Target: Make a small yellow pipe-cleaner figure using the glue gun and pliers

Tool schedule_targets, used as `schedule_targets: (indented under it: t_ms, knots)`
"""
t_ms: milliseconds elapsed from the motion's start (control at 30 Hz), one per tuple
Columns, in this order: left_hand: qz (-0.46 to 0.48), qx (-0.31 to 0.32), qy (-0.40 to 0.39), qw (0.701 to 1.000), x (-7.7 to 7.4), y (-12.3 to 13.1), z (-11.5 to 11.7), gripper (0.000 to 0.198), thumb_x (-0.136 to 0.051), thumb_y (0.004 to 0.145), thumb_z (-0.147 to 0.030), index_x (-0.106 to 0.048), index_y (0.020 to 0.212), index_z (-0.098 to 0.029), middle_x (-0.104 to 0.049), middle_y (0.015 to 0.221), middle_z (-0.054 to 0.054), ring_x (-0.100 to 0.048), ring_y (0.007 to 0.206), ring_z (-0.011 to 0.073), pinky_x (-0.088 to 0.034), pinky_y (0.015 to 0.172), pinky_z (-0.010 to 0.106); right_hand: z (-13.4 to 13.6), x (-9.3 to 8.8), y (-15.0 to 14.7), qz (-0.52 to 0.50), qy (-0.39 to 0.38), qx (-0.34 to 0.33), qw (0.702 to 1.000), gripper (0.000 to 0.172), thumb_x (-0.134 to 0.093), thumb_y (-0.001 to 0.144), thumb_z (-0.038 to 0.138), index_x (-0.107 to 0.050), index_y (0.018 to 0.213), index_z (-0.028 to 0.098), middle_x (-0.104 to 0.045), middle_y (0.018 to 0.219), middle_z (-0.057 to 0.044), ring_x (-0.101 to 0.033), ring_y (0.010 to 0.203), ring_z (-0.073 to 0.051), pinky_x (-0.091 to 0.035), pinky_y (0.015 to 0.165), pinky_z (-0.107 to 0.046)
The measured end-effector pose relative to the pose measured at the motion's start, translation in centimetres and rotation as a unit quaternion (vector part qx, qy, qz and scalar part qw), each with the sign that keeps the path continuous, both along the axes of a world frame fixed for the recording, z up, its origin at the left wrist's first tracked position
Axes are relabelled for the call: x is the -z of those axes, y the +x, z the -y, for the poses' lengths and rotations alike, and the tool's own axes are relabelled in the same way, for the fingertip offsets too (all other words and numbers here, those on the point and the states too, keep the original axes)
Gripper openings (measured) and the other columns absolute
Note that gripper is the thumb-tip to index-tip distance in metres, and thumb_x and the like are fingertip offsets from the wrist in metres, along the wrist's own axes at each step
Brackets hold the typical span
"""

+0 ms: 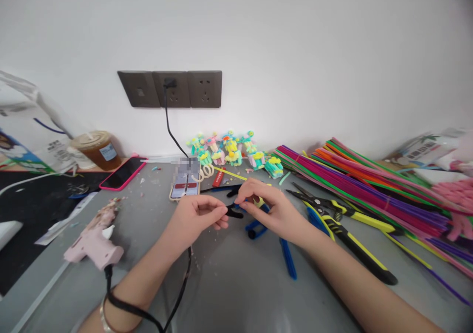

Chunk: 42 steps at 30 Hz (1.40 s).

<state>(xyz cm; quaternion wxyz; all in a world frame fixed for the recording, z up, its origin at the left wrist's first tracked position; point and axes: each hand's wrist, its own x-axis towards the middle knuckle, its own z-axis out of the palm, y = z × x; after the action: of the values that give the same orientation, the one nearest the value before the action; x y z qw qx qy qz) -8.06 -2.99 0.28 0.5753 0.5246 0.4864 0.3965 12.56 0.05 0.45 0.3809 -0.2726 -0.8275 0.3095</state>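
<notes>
Near the middle of the grey table, my left hand (207,215) pinches one end of a small black fuzzy piece (235,212), its fingers closed. Close on the right, my right hand (264,205) has thumb and forefinger pressed together on a small blue bit (241,202) beside the black piece. Fingertips hide where the two parts meet. Below my right hand lie a curled blue fuzzy piece (254,230) and a blue strip (288,259). Black-and-yellow pliers (347,239) rest to the right of my right hand.
A pink glue gun (94,247) with a black cable lies left of my left forearm. Behind my hands are a phone (185,183) and colourful fuzzy figures (231,148). Bundles of coloured stems (354,190) cover the right side. A drink cup (98,149) and pink-cased phone (123,174) sit back left.
</notes>
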Motion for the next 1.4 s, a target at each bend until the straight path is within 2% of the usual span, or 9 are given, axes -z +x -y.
schedule_targets:
  t_ms: [700, 1133, 1400]
  knots:
    - [0.003, -0.023, 0.007, 1.000, -0.08, -0.01, -0.03, 0.025, -0.077, 0.070, -0.039, -0.072, 0.073, -0.015, -0.074, 0.066, 0.006, -0.071, 0.060, 0.0179, -0.057, 0.057, 0.025, 0.17, -0.01, 0.03, 0.010, -0.011, -0.010, 1.000, 0.013, -0.051, 0.095, 0.019, -0.063, 0.089, 0.020, -0.062, 0.084, -0.005, -0.055, 0.074, -0.015, -0.045, 0.066, -0.028]
    - [0.028, -0.020, 0.013, 0.999, 0.05, -0.11, -0.03, 0.014, -0.075, 0.075, -0.030, -0.073, 0.075, -0.016, -0.074, 0.065, 0.003, -0.071, 0.059, 0.0143, -0.056, 0.055, 0.019, 0.06, 0.33, 0.13, 0.007, -0.003, -0.033, 0.999, 0.014, -0.051, 0.095, 0.015, -0.063, 0.091, 0.020, -0.063, 0.088, -0.005, -0.058, 0.082, -0.016, -0.046, 0.076, -0.030]
    - [0.020, -0.016, 0.013, 1.000, -0.04, -0.14, 0.11, 0.014, -0.074, 0.076, -0.029, -0.073, 0.074, -0.015, -0.074, 0.065, 0.003, -0.071, 0.060, 0.0141, -0.056, 0.055, 0.019, 0.22, 0.17, 0.16, 0.018, 0.018, -0.035, 0.999, 0.019, -0.050, 0.092, 0.007, -0.064, 0.092, 0.020, -0.063, 0.088, -0.004, -0.058, 0.081, -0.015, -0.046, 0.075, -0.028]
